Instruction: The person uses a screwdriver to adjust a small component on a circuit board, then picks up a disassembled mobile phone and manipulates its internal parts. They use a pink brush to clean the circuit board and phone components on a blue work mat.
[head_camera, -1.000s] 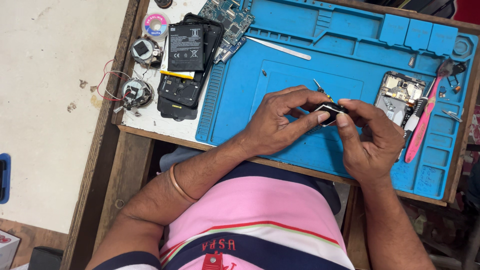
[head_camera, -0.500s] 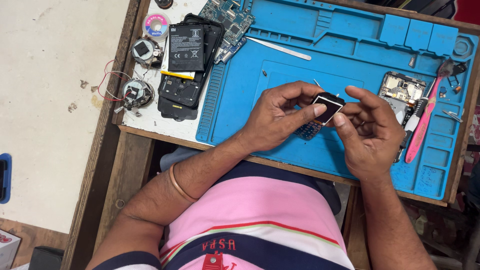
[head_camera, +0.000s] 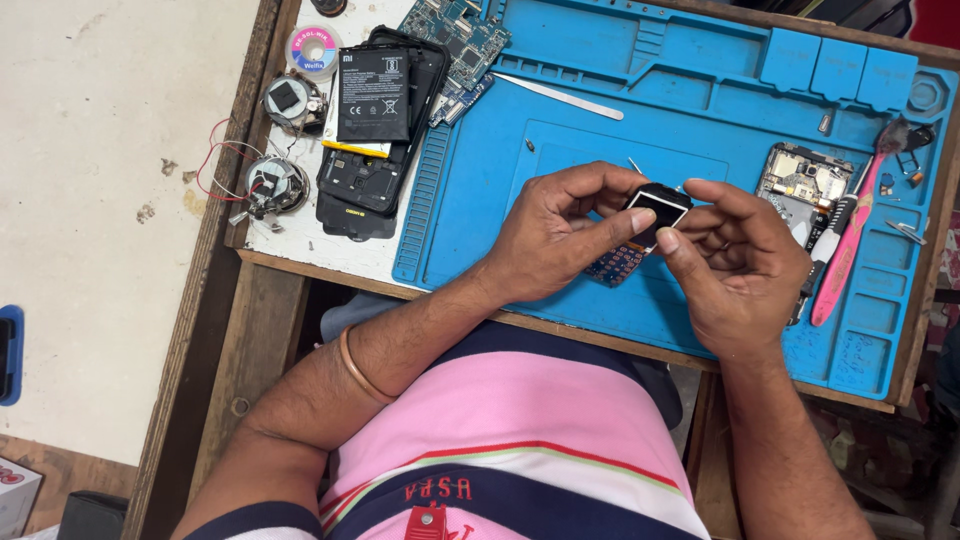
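Note:
Both hands hold a small keypad phone (head_camera: 640, 232) above the blue repair mat (head_camera: 560, 90). Its pale little screen faces up and its blue keypad points toward my body. My left hand (head_camera: 560, 232) grips the phone's left side, thumb tip on the screen's edge. From the right, my right hand (head_camera: 735, 262) pinches it, thumb against the lower corner of the screen. Two thin metal tips (head_camera: 634, 165) poke out just beyond the phone.
A black phone battery (head_camera: 373, 93) lies on opened phone bodies (head_camera: 368, 180) at the mat's left. Circuit boards (head_camera: 462, 40), a solder spool (head_camera: 312, 50), small motors with wires (head_camera: 270, 185), a metal pry strip (head_camera: 558, 96), an opened phone (head_camera: 800, 185) and a pink brush (head_camera: 850, 250) surround the mat.
The phone has been turned between the fingers, so its screen faces up more squarely. Both hands stay at the same spot over the mat.

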